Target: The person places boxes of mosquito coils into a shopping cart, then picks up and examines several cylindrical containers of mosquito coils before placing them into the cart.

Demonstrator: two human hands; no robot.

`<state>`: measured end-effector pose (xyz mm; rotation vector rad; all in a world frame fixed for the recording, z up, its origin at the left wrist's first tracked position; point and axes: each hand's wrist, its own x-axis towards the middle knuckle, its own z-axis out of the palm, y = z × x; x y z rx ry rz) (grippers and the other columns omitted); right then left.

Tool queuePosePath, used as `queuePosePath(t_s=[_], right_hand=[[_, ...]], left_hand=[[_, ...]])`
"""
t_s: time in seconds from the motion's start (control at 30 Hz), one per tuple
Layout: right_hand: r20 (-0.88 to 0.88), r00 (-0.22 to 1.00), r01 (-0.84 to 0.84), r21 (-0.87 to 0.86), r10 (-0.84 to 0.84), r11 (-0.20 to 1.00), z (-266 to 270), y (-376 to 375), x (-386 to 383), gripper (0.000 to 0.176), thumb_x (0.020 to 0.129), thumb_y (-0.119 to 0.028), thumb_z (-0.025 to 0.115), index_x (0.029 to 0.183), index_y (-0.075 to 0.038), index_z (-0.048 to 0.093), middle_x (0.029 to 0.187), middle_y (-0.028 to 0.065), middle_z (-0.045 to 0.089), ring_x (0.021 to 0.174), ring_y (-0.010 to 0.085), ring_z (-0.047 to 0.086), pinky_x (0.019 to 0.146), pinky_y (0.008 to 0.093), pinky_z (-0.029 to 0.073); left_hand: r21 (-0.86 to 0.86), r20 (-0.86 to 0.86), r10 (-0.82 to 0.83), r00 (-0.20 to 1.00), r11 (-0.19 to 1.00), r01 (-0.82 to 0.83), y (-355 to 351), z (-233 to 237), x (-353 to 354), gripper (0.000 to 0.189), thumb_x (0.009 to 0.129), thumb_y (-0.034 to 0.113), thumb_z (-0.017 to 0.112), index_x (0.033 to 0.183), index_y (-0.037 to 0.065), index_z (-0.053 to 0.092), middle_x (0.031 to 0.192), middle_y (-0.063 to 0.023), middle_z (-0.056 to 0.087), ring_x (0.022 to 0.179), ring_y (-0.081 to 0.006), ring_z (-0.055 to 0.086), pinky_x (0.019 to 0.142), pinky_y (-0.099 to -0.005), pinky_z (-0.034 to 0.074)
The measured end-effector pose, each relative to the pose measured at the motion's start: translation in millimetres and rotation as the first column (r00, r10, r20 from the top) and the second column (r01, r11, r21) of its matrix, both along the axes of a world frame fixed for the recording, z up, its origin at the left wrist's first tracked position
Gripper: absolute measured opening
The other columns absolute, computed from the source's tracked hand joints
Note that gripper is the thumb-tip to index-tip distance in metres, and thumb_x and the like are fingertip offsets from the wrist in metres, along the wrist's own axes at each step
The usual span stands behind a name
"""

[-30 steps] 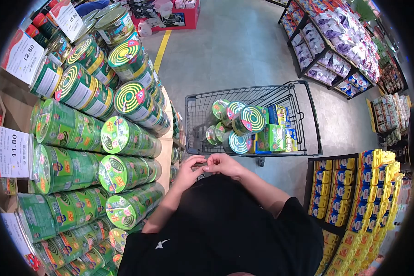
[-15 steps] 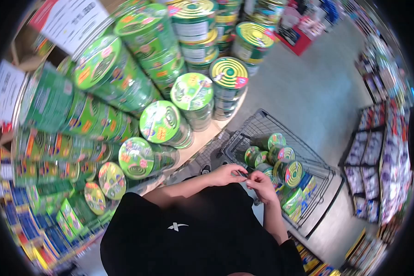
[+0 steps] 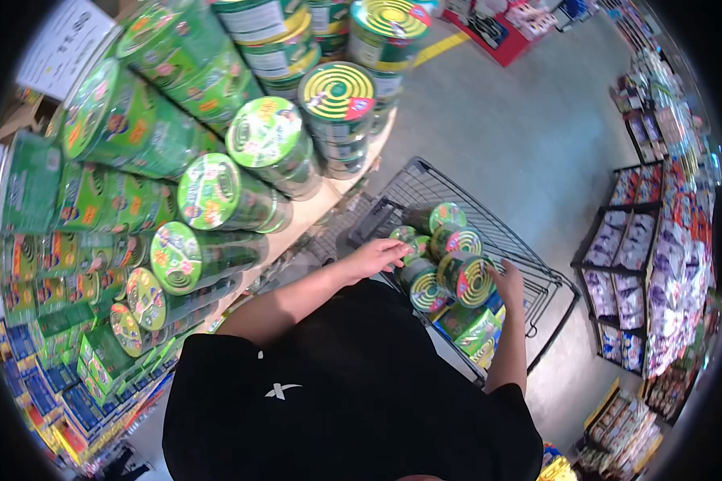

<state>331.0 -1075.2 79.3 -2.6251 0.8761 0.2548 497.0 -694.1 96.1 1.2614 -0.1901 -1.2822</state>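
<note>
Our left hand (image 3: 377,258) and right hand (image 3: 507,285), fingers loose, are flanking a tin (image 3: 460,278), long axis running crosswise, lid (image 3: 479,282) facing right.

had canisters (image 3: 265,132) on a ledge (image 3: 325,197) at left, tins (image 3: 467,280) beside boxes (image 3: 477,333) in the cart (image 3: 497,220) ahead, a rack (image 3: 651,268) at right.

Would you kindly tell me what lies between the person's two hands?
In the head view, green spiral-lidded canisters in the shopping cart lie between the left hand and the right hand.
</note>
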Motion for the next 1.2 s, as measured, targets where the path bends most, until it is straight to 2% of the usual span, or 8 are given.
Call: queuePosePath(t_s=[0.17,0.4,0.53,0.73,0.83,0.97,1.1,1.2], right_hand=[[-0.131,0.988,0.152,0.654,-0.087,0.741,6,-5,11,0.058,0.093,-0.046,0.068,0.119,0.005,0.066,0.103,0.0070,0.070,0.087,0.0143,0.065,0.081,0.0301,0.052],[-0.301,0.920,0.385,0.812,-0.250,0.439,-25,-17,-8,0.062,0.096,-0.053,0.061,0.119,0.005,0.064,0.095,0.0048,0.068,0.078,0.0107,0.062,0.068,0.0263,0.050],[-0.248,0.918,0.366,0.832,-0.310,0.417,-15,-4,-10,0.060,0.097,-0.052,0.060,0.113,0.005,0.066,0.092,0.0032,0.066,0.075,0.0098,0.060,0.065,0.0261,0.049],[-0.001,0.960,0.147,0.851,-0.279,0.504,49,14,21,0.048,0.099,-0.036,0.063,0.126,0.004,0.062,0.105,0.0052,0.067,0.093,0.0105,0.059,0.081,0.0245,0.048],[0.041,0.949,0.073,0.936,-0.314,0.343,104,31,49,0.059,0.099,-0.026,0.062,0.150,-0.004,0.041,0.131,0.0080,0.059,0.112,0.0148,0.058,0.091,0.0284,0.048],[0.068,0.970,0.001,0.960,-0.235,0.282,147,54,95,0.062,0.098,-0.022,0.063,0.152,-0.004,0.036,0.138,0.0109,0.054,0.121,0.0199,0.056,0.096,0.0350,0.050],[0.156,0.943,-0.131,0.986,-0.293,0.104,163,66,156,0.063,0.097,-0.017,0.062,0.152,-0.003,0.036,0.138,0.0147,0.054,0.123,0.0236,0.055,0.097,0.0391,0.051],[0.206,0.939,-0.223,0.974,-0.274,-0.030,202,72,214,0.045,0.099,-0.025,0.061,0.137,-0.004,0.050,0.123,0.0118,0.063,0.106,0.0209,0.064,0.085,0.0386,0.057]], left_hand=[[0.106,0.120,-0.242,0.963,0.967,0.230,-82,-29,-20,0.078,0.094,0.055,0.061,0.145,-0.002,0.043,0.142,-0.0173,0.052,0.128,-0.0267,0.053,0.103,-0.0368,0.044],[-0.010,0.189,-0.229,0.955,0.972,0.235,-161,-105,-53,0.109,0.081,0.063,0.073,0.152,-0.006,0.026,0.148,-0.0259,0.044,0.139,-0.0329,0.044,0.113,-0.0376,0.036],[0.411,0.281,-0.402,0.872,0.871,0.269,-169,-58,-52,0.117,0.076,0.064,0.077,0.151,-0.008,0.023,0.145,-0.0291,0.045,0.138,-0.0335,0.045,0.112,-0.0383,0.037],[0.092,0.369,0.065,0.927,0.990,-0.106,-147,-24,-37,0.105,0.077,0.038,0.085,0.150,-0.010,0.026,0.143,-0.0242,0.049,0.132,-0.0274,0.049,0.110,-0.0369,0.039],[0.023,0.105,0.236,0.966,0.971,-0.240,-123,66,-1,0.090,0.082,0.031,0.082,0.146,-0.009,0.033,0.137,-0.0186,0.055,0.125,-0.0227,0.055,0.106,-0.0345,0.043],[-0.033,0.035,0.415,0.909,0.910,-0.414,-102,67,23,0.063,0.090,0.026,0.074,0.138,-0.003,0.046,0.125,-0.0116,0.062,0.113,-0.0168,0.060,0.098,-0.0327,0.048],[-0.251,0.094,0.583,0.807,0.798,-0.548,-78,148,48,0.061,0.093,0.028,0.072,0.137,-0.004,0.043,0.118,-0.0113,0.061,0.108,-0.0162,0.059,0.091,-0.0317,0.050],[-0.434,0.098,0.601,0.794,0.743,-0.509,-57,166,87,0.068,0.098,0.032,0.066,0.147,-0.003,0.034,0.138,-0.0129,0.053,0.126,-0.0168,0.050,0.107,-0.0320,0.041]])
